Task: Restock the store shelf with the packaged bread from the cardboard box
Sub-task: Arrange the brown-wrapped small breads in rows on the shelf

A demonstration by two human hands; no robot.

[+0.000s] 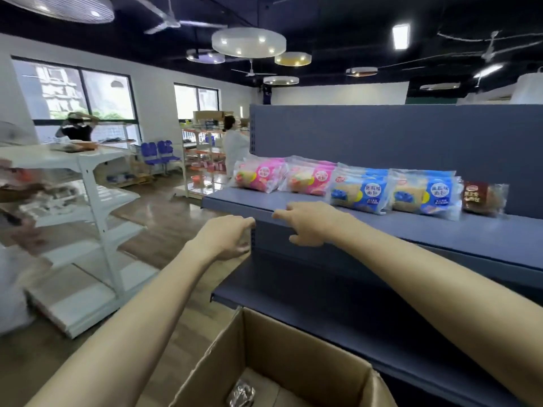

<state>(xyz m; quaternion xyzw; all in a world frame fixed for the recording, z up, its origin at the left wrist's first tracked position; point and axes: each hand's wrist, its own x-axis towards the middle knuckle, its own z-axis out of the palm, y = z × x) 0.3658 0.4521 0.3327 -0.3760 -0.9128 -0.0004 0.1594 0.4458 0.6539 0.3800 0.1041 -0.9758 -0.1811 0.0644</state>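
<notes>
Glossy bread packets (357, 185), blue metal shelf (411, 227)

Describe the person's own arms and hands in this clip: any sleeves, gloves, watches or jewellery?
Both forearms are bare along all that shows, with no sleeve edge in frame. The left hand and the right hand wear no gloves. No watch, bracelet or strap shows on either wrist, and no ring is visible on the fingers that can be seen. The picture is slightly soft, so very small items could go unnoticed.

Bright ceiling lamps (248, 42), wide-angle warp, blurry left edge.
</notes>
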